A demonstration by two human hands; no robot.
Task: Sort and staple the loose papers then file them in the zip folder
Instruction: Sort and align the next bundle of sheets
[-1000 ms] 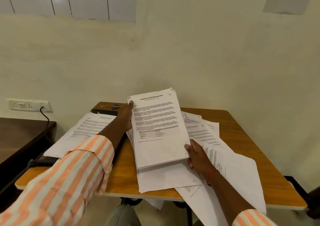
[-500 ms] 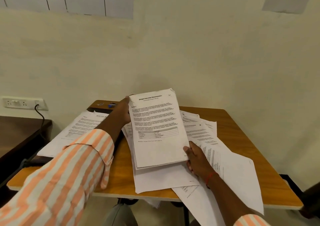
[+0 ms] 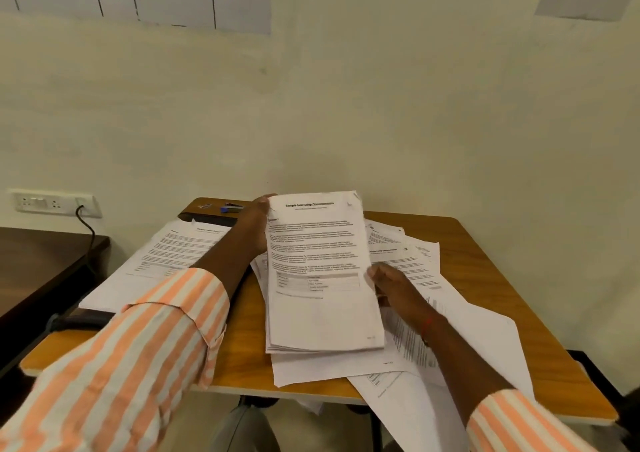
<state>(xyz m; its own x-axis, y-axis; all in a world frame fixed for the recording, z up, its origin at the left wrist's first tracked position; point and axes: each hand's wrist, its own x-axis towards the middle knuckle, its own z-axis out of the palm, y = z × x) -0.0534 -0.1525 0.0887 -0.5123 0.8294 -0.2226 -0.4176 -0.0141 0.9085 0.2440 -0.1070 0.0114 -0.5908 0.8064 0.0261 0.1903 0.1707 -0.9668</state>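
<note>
Striped orange sleeves point(image 3: 138, 365) reach over the wooden table point(image 3: 242, 358), where loose sheets point(image 3: 485, 344) under the right forearm hang past the near edge; a nudge of that arm could, I think, slide them to the floor. Between the hands is the stack of papers point(image 3: 322, 278), its long axis running away from the person, heading at the raised far end. The right hand point(image 3: 386, 283) grips its right edge midway, and the left hand point(image 3: 258, 230) holds its far left corner. Its uneven near edges might staple crooked. Beyond the left hand lies a blue stapler point(image 3: 231, 207).
</note>
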